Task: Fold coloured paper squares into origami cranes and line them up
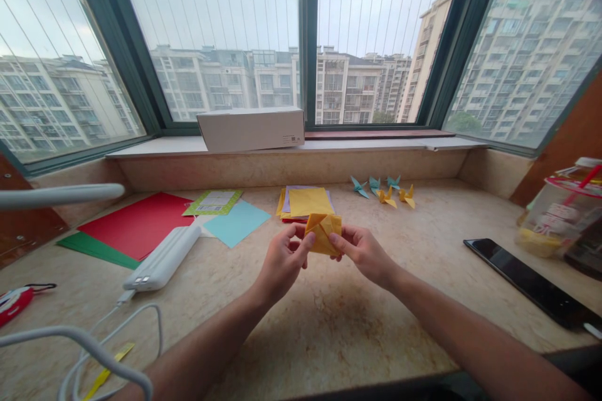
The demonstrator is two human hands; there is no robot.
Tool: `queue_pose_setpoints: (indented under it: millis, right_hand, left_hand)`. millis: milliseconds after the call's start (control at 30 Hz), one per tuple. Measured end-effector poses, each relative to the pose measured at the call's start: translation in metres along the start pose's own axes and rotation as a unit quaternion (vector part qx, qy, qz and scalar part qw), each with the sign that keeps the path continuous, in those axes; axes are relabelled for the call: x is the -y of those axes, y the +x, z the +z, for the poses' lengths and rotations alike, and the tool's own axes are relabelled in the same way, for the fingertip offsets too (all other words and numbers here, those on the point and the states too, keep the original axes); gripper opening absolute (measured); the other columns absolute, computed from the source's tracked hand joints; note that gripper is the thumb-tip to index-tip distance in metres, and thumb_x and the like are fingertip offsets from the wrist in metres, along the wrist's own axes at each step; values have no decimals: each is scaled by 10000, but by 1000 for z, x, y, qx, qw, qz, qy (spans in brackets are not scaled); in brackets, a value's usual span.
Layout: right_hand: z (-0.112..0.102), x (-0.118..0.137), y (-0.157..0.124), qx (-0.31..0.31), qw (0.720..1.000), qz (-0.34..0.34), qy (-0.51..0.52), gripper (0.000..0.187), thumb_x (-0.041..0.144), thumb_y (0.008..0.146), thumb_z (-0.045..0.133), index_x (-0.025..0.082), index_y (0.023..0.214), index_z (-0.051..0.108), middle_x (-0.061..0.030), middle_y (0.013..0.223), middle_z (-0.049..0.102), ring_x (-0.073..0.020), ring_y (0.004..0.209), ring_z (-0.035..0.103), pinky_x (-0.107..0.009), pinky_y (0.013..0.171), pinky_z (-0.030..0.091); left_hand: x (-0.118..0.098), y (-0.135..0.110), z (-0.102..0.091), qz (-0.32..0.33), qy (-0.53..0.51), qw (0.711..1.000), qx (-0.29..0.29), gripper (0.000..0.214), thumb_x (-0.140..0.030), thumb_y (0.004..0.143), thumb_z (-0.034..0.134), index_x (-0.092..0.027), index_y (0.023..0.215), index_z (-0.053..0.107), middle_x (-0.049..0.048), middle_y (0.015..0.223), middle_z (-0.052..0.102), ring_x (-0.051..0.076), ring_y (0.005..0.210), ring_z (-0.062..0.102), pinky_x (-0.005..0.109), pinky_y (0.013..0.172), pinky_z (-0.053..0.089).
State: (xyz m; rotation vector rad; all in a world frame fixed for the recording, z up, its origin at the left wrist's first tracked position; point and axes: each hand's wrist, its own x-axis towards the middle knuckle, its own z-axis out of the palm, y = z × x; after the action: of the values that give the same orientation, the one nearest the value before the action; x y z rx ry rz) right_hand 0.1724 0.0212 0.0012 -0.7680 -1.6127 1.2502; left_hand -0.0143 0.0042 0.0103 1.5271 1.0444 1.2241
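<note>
A beige, marbled stone counter (pixel 329 326) ran under the window. On its left lay a large red paper sheet (pixel 136 222) overlapping a dark green sheet (pixel 89 247), with a green-edged printed leaflet (pixel 214 202) and a pale blue paper square (pixel 236 222) just beside them. A white oblong power bank (pixel 162 258) rested nearer, its white cable (pixel 141 319) looping toward the edge. A stack of square papers topped with yellow (pixel 308 202) sat mid-counter, small teal and yellow folded paper cranes (pixel 383 191) near it. A black phone (pixel 531 282) lay flat on the right.
</note>
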Motion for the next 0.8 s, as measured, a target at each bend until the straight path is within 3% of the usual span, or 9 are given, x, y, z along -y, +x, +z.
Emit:
queue_pose_setpoints:
  millis: [167, 367, 533, 667, 800]
  right_hand:
    - [3, -3, -2, 28, 1000, 2, -9, 367, 497, 863, 632, 142, 952, 662, -38, 779, 657, -142, 660, 584, -283, 607, 482]
    - [-2, -11, -1, -69, 994, -40, -69, 393, 409, 883, 625, 179, 1192, 550, -45, 882, 647, -159, 732, 612, -315, 690, 509]
    - [-5, -7, -3, -116, 969, -120, -183, 296, 320, 891, 614, 219, 1167, 592, -84, 1069, 639, -178, 844, 608, -330, 733, 515]
    - [-6, -3, -5, -86, 951, -176, -239, 224, 261, 882, 622, 241, 1103, 653, -92, 1136, 598, -212, 968, 604, -354, 772, 527]
    - [-5, -3, -7, -28, 943, -194, -269, 191, 216, 881, 627, 253, 1052, 701, -96, 1222, 530, -235, 1118, 565, -406, 919, 512]
  left_hand:
    - [4, 1, -1, -4, -15, 1000, -6, 360, -504, 853, 605, -149, 901, 580, -9, 643, 596, 88, 452, 532, 165, 361, 341]
    - [2, 3, -2, -9, -22, 999, -29, 367, -506, 833, 625, -144, 884, 597, -14, 621, 599, 83, 414, 525, 164, 344, 338]
    - [0, 3, -2, -16, -21, 999, -19, 401, -492, 821, 640, -126, 983, 627, 5, 658, 630, 76, 402, 517, 162, 337, 338]
    - [3, 3, -1, -11, -28, 999, -11, 409, -473, 829, 642, -153, 1079, 592, 11, 767, 647, 57, 391, 508, 161, 332, 339]
    - [4, 3, -1, 0, -39, 999, -8, 375, -459, 847, 625, -175, 1087, 580, -14, 749, 625, 55, 389, 504, 168, 348, 376]
